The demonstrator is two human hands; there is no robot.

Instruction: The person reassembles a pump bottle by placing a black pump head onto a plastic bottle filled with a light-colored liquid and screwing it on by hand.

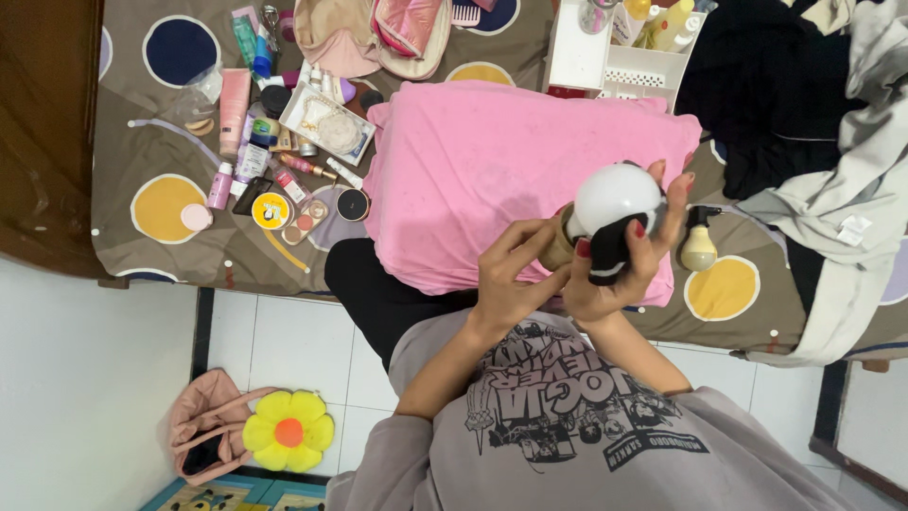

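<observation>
Above the pink pillow [492,170], the right hand [624,255] grips a white-domed bottle [610,203] with a black part; the left hand [511,279] pinches its tan base; behind, a white organiser tray [605,61] holds yellow bottles [667,24]; a pump bottle [698,241] stands just beside.

Single head-worn view, which looked steeply down from above the person's own chest, close to both raised hands. It faced a patterned bedspread [170,151] that filled the upper frame edge to edge, with white floor tiles [293,341] at lower left. No second view was supplied.
</observation>
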